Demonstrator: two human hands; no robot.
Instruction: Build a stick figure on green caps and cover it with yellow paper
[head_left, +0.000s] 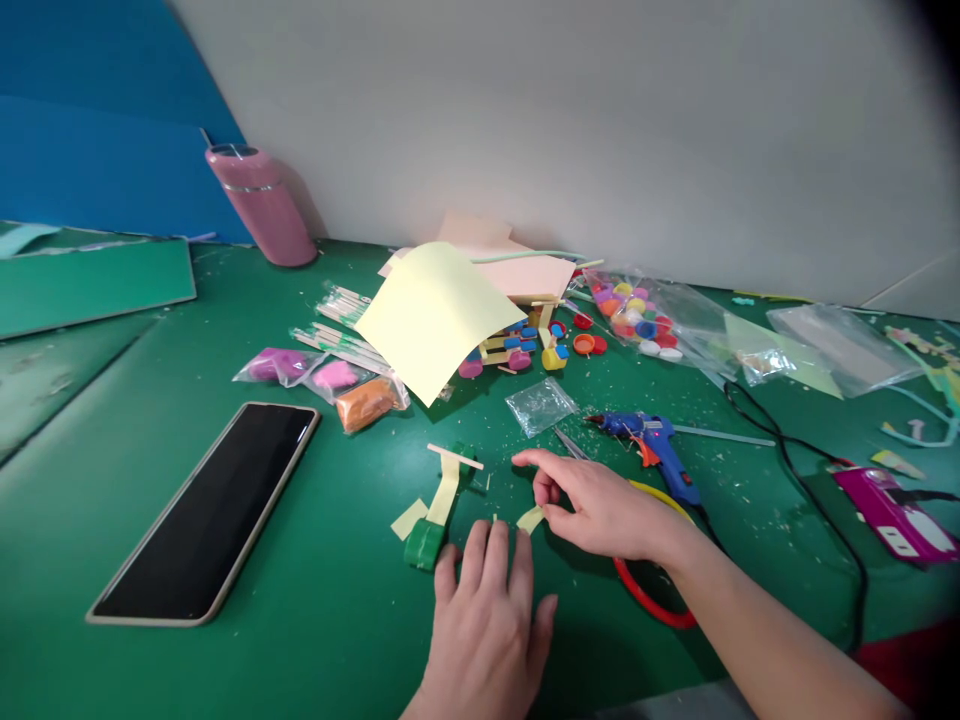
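My left hand (487,610) lies on the green table with its fingers stretched out, its fingertips beside a small piece of pale yellow paper (530,519). My right hand (600,500) pinches that paper's edge between thumb and curled fingers, with the index finger pointing out. Just left of my left fingertips stands a small green piece (424,544), joined to a bent yellow paper strip (445,488) with a thin wooden stick (455,457) across its far end. Another yellow paper scrap (409,519) lies beside it. Scissors (654,598) with red and yellow handles lie partly under my right forearm.
A blue glue gun (660,450) with its cord lies right of my right hand, near a purple power strip (896,515). A phone (206,515) is at left. Behind are a yellow sheet (441,320), bagged clay (365,404), bottle caps (634,315) and a pink bottle (266,205).
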